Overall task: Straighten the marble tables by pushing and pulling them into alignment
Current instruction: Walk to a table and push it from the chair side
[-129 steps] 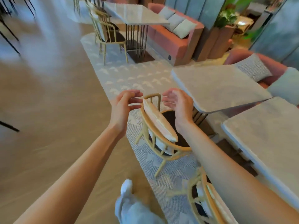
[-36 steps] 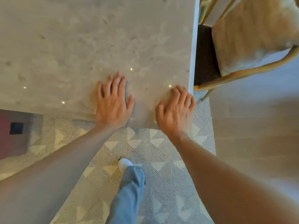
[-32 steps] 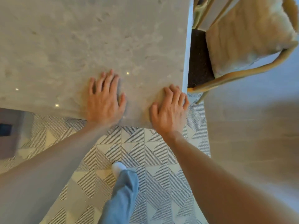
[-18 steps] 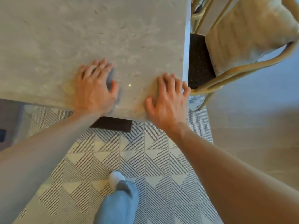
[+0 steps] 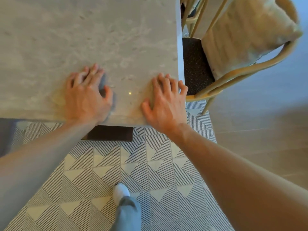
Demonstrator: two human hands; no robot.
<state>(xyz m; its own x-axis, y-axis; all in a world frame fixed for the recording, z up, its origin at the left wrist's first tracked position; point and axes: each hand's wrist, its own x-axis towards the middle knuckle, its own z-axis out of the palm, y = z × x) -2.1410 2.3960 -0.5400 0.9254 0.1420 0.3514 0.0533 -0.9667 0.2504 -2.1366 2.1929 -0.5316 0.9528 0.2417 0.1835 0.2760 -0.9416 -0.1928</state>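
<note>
A grey marble table (image 5: pixel 93 35) fills the upper left of the head view, its near edge running across the middle. My left hand (image 5: pixel 86 95) lies palm down on the top near that edge, fingers slightly curled. My right hand (image 5: pixel 166 104) presses flat at the near right corner, fingers spread, the little finger at the right edge. Neither hand grips anything. The table's dark base plate (image 5: pixel 110 133) shows on the floor just under the near edge.
A tan wooden chair (image 5: pixel 241 75) with a dark seat and a cream cushion (image 5: pixel 250 30) stands tight against the table's right edge. A patterned rug (image 5: pixel 136 167) lies underfoot, with wood floor (image 5: pixel 260 127) to the right. My white shoe (image 5: pixel 120 191) is on the rug.
Over the last second my hands have spread further apart on the top, and the dark base plate has come into view below the near edge. The chair has stayed beside the table.
</note>
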